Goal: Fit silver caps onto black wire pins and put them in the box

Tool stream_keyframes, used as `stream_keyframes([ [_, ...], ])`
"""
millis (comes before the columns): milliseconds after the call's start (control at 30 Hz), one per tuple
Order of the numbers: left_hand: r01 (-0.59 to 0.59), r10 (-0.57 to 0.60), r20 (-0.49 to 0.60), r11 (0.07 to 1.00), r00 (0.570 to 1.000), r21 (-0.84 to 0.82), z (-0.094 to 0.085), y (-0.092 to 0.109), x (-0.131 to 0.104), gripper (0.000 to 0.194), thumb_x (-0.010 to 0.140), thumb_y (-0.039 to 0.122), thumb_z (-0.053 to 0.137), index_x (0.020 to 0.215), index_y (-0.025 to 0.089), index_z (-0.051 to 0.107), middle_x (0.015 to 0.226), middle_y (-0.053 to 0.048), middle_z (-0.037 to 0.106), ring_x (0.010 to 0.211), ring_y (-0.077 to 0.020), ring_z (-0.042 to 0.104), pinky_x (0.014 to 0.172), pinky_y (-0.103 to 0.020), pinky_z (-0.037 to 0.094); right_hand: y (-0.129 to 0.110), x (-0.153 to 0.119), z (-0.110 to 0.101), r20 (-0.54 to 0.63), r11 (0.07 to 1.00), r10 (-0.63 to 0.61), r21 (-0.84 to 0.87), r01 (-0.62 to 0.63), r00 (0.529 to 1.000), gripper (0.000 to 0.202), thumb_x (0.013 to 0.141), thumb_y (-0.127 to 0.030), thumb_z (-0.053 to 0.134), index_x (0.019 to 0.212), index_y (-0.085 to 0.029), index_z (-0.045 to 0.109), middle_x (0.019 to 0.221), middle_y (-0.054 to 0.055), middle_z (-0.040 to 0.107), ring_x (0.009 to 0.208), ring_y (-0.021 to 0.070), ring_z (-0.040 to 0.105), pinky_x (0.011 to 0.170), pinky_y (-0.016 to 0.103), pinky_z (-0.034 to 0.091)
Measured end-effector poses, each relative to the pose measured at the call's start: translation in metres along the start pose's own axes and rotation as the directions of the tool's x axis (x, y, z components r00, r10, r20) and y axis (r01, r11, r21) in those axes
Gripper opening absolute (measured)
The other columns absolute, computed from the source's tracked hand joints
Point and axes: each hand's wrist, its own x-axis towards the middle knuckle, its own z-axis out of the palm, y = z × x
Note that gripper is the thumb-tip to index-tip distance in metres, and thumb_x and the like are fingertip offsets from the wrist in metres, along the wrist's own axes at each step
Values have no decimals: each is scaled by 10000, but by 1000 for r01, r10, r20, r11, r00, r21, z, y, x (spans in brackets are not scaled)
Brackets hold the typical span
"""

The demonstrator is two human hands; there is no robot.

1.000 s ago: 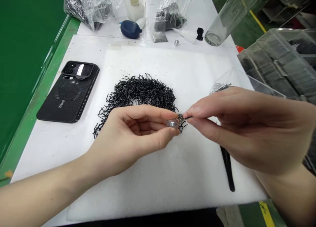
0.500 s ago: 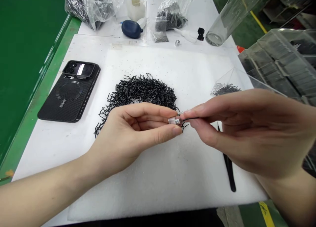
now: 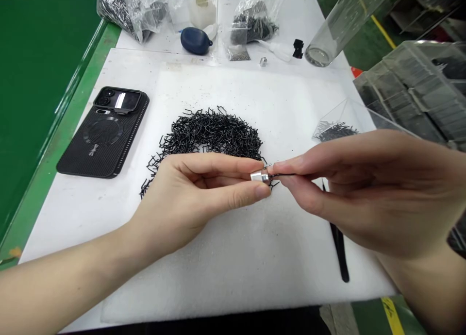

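Between the thumb and fingers of my left hand (image 3: 207, 189) is a small shiny metal fitting (image 3: 259, 176). My right hand (image 3: 357, 189) pinches a thin black bent wire piece (image 3: 284, 174) between thumb and fingertips, and its inner end meets the right side of the fitting. Whether the wire sits inside the fitting I cannot tell. Behind my left hand lies an arched pile of small black bent wire pieces (image 3: 214, 131). Black tweezers (image 3: 339, 252) rest on the white foam sheet (image 3: 233, 276), partly hidden by my right hand.
A black phone (image 3: 104, 131) lies at the left. Along the back are plastic bags (image 3: 136, 12), a dark blue case (image 3: 195, 40), a similar metal fitting (image 3: 263, 61) and a leaning clear tube (image 3: 345, 24). Clear compartment boxes (image 3: 411, 87) and a clear tray (image 3: 337, 116) with wire pieces stand right.
The fitting has turned slightly in my left fingers and shows a brighter face. Both hands keep nearly the same places; the whole view has shifted a little.
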Motion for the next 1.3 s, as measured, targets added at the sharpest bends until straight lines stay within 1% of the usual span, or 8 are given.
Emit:
stream_keyframes([
  [167,11,-11,-3,1000,1000,-10,2,0,1,301,706,430,1173,905,320,977,979,31,946,936,-144,924,869,-86,728,1,2,-2,28,998,-53,-27,54,998,245,920,-65,853,924,-308,878,933,-83,904,720,151,866,688,220,782],
  [367,-29,29,21,999,999,-12,0,0,3,268,721,348,1170,909,337,980,920,41,935,879,-126,908,835,-71,716,-7,1,1,19,998,31,-50,-30,999,337,934,-61,775,869,-383,853,892,-115,884,669,159,837,676,286,780],
  [633,-55,55,8,998,998,-30,2,-1,-2,290,671,302,1188,861,338,973,863,33,922,764,-92,859,746,-49,675,-3,-7,2,-46,997,72,-12,-73,996,200,886,-152,952,940,-314,848,939,-57,901,763,162,856,598,277,723],
  [733,-60,61,20,998,998,-25,2,-1,-1,282,673,275,1185,850,327,972,851,32,918,756,-79,842,727,-42,655,-2,-8,3,-22,993,114,-4,-114,993,175,926,-175,937,946,-321,842,951,-63,898,794,153,863,669,270,745],
  [900,-103,103,22,994,994,-23,2,-1,1,289,700,160,1150,867,320,975,844,35,913,767,-70,819,711,-55,641,0,-5,5,-37,997,20,77,-17,999,247,897,-66,890,944,-300,830,886,-70,880,751,148,858,669,253,751],
  [1100,-131,131,19,991,991,-4,2,-1,0,283,763,105,1093,880,335,977,840,20,911,748,-110,833,748,-142,704,0,-11,5,-35,993,115,39,-114,993,170,921,-196,944,951,-345,867,954,-58,893,783,170,855,680,309,766],
  [1200,-148,148,5,989,989,9,1,-1,-1,271,775,100,1081,865,332,974,803,11,898,715,-121,816,737,-184,715,4,-9,6,-41,995,41,97,-37,998,255,898,-110,914,978,-347,867,928,-74,890,758,154,857,647,283,753],
  [1300,-156,156,-3,988,988,6,1,-1,-1,276,737,136,1120,864,333,974,821,15,904,738,-110,825,735,-150,698,7,-4,8,-27,988,-48,147,51,998,352,854,-15,851,986,-341,852,891,-104,888,627,123,805,613,261,742],
])
